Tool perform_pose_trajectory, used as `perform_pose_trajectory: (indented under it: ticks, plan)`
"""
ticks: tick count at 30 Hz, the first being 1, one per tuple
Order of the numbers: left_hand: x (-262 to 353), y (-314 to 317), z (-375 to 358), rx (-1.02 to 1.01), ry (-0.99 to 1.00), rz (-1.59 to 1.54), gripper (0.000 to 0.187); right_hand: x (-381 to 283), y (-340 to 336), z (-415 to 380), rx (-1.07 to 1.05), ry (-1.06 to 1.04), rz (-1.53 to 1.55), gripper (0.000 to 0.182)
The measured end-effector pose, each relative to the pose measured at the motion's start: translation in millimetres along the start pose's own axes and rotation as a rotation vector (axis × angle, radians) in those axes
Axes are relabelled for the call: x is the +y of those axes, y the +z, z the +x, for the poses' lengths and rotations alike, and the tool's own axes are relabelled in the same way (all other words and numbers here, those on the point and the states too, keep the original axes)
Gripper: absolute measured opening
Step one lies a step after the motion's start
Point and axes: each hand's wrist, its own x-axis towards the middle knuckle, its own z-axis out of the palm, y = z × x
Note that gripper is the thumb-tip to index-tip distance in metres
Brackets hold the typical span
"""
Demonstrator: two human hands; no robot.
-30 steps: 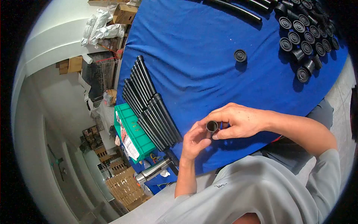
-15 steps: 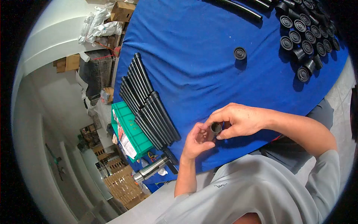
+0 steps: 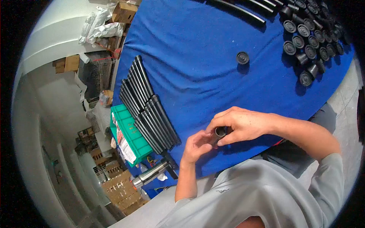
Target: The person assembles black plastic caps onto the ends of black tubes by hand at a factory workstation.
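Observation:
Between my two hands is a short dark tube (image 3: 219,132), its round open end facing up. My right hand (image 3: 241,125) grips it from the right with thumb and fingers. On its other side my left hand (image 3: 198,146) has its thumb and fingertips against the tube's lower left. Farther up the blue cloth stands a single black round cap (image 3: 242,58), apart from both hands.
Long black tubes (image 3: 152,121) lie in rows at the left, beside a green crate (image 3: 142,146) with papers. A metal cylinder (image 3: 152,174) is below it. Black capped parts (image 3: 297,41) crowd the upper right, near more long tubes (image 3: 239,11) on the blue cloth (image 3: 190,57).
The view has shifted slightly. The tube's open end is tilted a little differently, and my left fingers have shifted lower around it.

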Motion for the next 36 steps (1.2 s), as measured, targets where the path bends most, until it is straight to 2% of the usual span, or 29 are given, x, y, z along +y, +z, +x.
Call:
perform_pose_trajectory:
  ticks: [1,2,5,7,9,11,12,15,16,18,19,20,21,23,24,27,31,32,35,36]
  plan:
    - [0,1,1,0.029,0.022,0.023,0.039,-4,-3,0,0.008,-0.013,-0.076,0.028]
    - [-1,-1,4,0.072,0.134,0.256,0.032,-8,-7,0,0.015,-0.025,-0.157,0.027]
    - [17,27,28,0.483,0.488,0.867,0.026,-6,-8,1,0.278,0.027,-0.306,0.024]
    - [12,34,31,0.608,0.583,0.660,0.016,-1,-13,3,0.424,-0.032,-0.408,0.025]
    - [7,37,34,0.506,0.424,0.407,0.020,-3,-19,4,0.561,-0.060,-0.476,0.026]
    - [5,39,58,0.304,0.190,-0.006,0.032,-10,-25,4,0.597,-0.017,-0.544,0.027]
    - [9,47,76,0.188,0.152,-0.280,0.040,-5,-27,5,0.611,-0.011,-0.567,0.026]
    - [23,67,115,0.104,0.042,-0.829,0.035,-4,-32,6,0.589,-0.013,-0.585,0.029]
    - [19,64,125,0.037,0.056,-0.912,0.032,-6,-33,6,0.571,-0.016,-0.578,0.030]
    - [8,50,146,-0.094,0.083,-1.072,0.028,-11,-40,5,0.514,-0.022,-0.787,0.035]
    - [8,47,156,-0.101,0.146,-1.018,0.027,-15,-46,5,0.481,-0.027,-0.893,0.037]
    - [9,44,164,-0.104,0.209,-0.964,0.026,-22,-51,6,0.584,-0.070,-1.021,0.044]
    - [10,41,172,-0.104,0.272,-0.912,0.026,-25,-62,8,0.671,-0.099,-1.119,0.043]
    - [16,38,185,-0.016,0.352,-0.832,0.020,-22,-82,10,0.733,0.043,-1.352,0.041]
    - [18,37,192,0.003,0.391,-0.790,0.018,-21,-86,9,0.699,0.127,-1.390,0.032]
    - [20,39,209,0.002,0.456,-0.795,0.016,-4,-93,3,0.493,0.334,-1.416,0.023]
    - [20,42,217,-0.013,0.508,-0.861,0.021,-11,-90,4,0.491,0.334,-1.348,0.021]
    - [20,41,219,-0.015,0.511,-0.853,0.024,-2,-93,2,0.555,0.235,-1.286,0.025]
    - [19,39,217,-0.007,0.515,-0.858,0.034,-15,-89,7,0.617,0.162,-1.022,0.032]
    - [19,39,218,-0.007,0.513,-0.872,0.037,-17,-88,10,0.640,0.200,-0.887,0.034]
